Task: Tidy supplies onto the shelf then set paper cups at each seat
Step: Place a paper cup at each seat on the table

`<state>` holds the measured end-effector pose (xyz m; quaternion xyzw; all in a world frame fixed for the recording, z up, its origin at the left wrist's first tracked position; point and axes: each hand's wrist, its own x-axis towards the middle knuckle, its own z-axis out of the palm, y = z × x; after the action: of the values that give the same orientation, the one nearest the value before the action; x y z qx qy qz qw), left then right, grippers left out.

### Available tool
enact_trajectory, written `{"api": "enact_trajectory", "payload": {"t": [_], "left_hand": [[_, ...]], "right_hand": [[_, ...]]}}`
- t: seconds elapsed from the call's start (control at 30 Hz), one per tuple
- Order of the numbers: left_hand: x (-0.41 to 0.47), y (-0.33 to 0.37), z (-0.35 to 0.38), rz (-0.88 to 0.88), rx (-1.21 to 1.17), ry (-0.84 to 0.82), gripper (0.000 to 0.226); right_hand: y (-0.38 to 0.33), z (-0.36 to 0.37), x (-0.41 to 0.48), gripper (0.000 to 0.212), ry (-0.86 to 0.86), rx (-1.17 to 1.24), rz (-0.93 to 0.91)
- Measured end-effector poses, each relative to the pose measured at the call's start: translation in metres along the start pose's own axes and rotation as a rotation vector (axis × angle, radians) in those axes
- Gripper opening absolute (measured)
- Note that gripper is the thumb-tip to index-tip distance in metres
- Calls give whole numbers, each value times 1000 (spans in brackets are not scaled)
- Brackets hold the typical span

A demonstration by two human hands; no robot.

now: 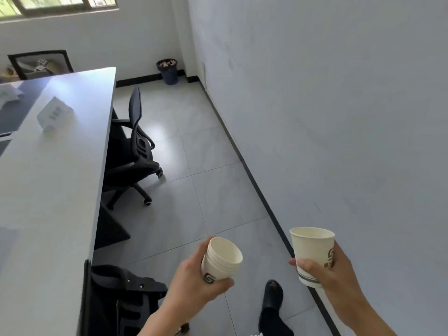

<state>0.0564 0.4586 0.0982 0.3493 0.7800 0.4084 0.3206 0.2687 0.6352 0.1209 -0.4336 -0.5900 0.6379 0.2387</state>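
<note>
My left hand (194, 280) grips a short stack of white paper cups (221, 259), tilted with the mouths facing up and right, a green logo on the side. My right hand (332, 270) holds a single white paper cup (312, 253) upright, with green bands near its base. Both are held over the grey tiled floor, to the right of the long white table (48, 190). The cups look empty.
A white name card (54, 116) stands on the table. Two black office chairs are tucked at its right edge, one far (135, 151) and one near (126, 299). A full waste bin (168, 71) sits in the far corner. The white wall (339, 117) runs along the right. My shoe (272, 295) is on the floor.
</note>
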Motion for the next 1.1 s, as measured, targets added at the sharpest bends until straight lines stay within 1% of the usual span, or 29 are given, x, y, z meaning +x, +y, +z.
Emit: {"api": "enact_trajectory", "payload": {"t": [0.13,0.27,0.37,0.5,0.7,0.77,0.87,1.0,1.1], "left_hand": [[67,3,-9,-48,-64,85,73],[128,17,-29,-85,-108,220,72],[160,27,-50,-112,-136,324,74],[179,14,-75,-197,-177,497,78],[186,-26,-127,-322,-245,688,81],[193,-42,-152,-333,-274,752,79],[206,-66,-196,-349,-299,800,77],[222,-85,-265,-350,-309,879,80],[224,-97,-308,-375,-308,944,80]], "right_hand": [[-7,5,94,63,-80,-92,11],[-33,28,185,63,-201,-104,23],[-57,57,245,59,-325,-103,19],[-84,114,305,56,-538,-157,11],[-98,222,356,57,-759,-262,-36],[-101,260,365,56,-796,-287,-48],[-109,313,378,56,-827,-330,-74],[-134,384,394,58,-863,-350,-101],[-144,435,400,60,-940,-388,-103]]}}
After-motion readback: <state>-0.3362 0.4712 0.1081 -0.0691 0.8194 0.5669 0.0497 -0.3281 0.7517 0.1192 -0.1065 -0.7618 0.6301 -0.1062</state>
